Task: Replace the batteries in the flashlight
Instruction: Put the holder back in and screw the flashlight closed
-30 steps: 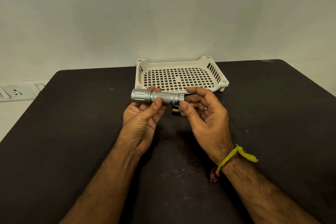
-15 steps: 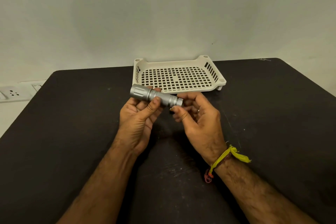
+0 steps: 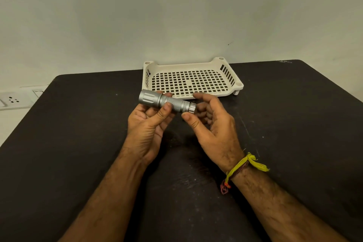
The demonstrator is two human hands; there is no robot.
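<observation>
A silver flashlight [image 3: 155, 99] lies level above the black table [image 3: 294, 124], its wide head to the left and its tail end to the right. My left hand [image 3: 145, 129] grips its knurled body, thumb on the near side. My right hand [image 3: 214, 129] cups around the tail end [image 3: 191, 106]. Its index finger sits above the tail and its thumb just below, fingers spread, and I see no firm grip. No loose battery shows; the table under the hands is hidden.
A cream perforated plastic tray [image 3: 238, 84] stands just behind the hands, near the table's far edge. A white wall socket [image 3: 11, 100] is at the far left, off the table. A yellow thread band circles my right wrist.
The flashlight has tilted, tail end slightly lower. My right hand's fingers have loosened and spread around the tail. The small dark and gold object seen under that hand a second ago is out of sight.
</observation>
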